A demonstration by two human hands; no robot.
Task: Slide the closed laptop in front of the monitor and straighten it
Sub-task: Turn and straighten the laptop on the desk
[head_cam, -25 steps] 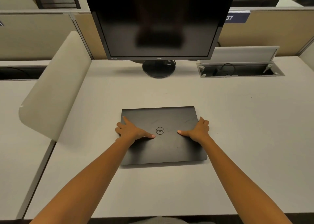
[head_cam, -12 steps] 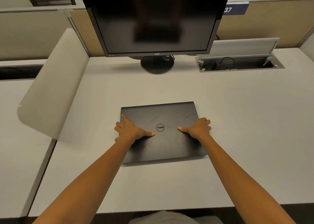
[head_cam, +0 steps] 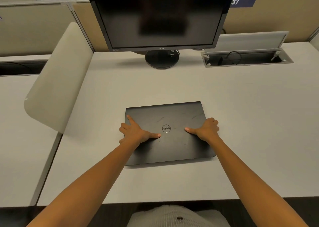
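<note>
A closed black laptop [head_cam: 174, 114] lies flat on the pale desk [head_cam: 250, 109], below the dark monitor [head_cam: 160, 16] and its round base [head_cam: 161, 60]. The laptop sits slightly askew, its far right corner further away than its far left one. My left hand [head_cam: 136, 132] holds the left edge, thumb lying on the lid toward the round logo. At the right edge my right hand [head_cam: 206, 129] holds on too, thumb pointing inward on the lid.
An open cable hatch [head_cam: 246, 58] with a raised flap is set into the desk at the back right. A rounded beige divider panel [head_cam: 57, 82] stands along the desk's left side. Partition walls close off the back. The desk's front edge runs near my body.
Both hands stayed on the laptop's side edges. The laptop has turned a little, its far right corner swinging away from me. The view has dipped down.
</note>
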